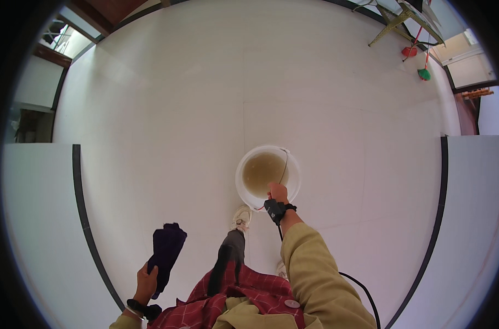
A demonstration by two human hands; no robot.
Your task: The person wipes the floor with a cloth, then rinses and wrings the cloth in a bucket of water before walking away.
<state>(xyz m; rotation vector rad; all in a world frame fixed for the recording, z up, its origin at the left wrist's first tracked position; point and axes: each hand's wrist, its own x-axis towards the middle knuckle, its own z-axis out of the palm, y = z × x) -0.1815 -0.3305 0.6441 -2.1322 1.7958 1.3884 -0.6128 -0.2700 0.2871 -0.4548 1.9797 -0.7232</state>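
My right hand (277,192) grips the wire handle (285,166) of a white plastic bucket (294,181). Murky brown water (263,172) fills part of the bucket. Whether its base touches the floor, I cannot tell. Down at the left, my left hand (146,281) holds a folded dark purple cloth (166,251), well apart from the bucket. A black device with a cable (275,209) is strapped to my right wrist.
Pale tiled floor (171,123) spreads around me, between walls with black skirting (85,222). One of my shoes (242,218) is close to the bucket. At the far right are a metal chair (393,24), a red dustpan (409,51) and a green broom (424,74). A doorway (74,41) opens at far left.
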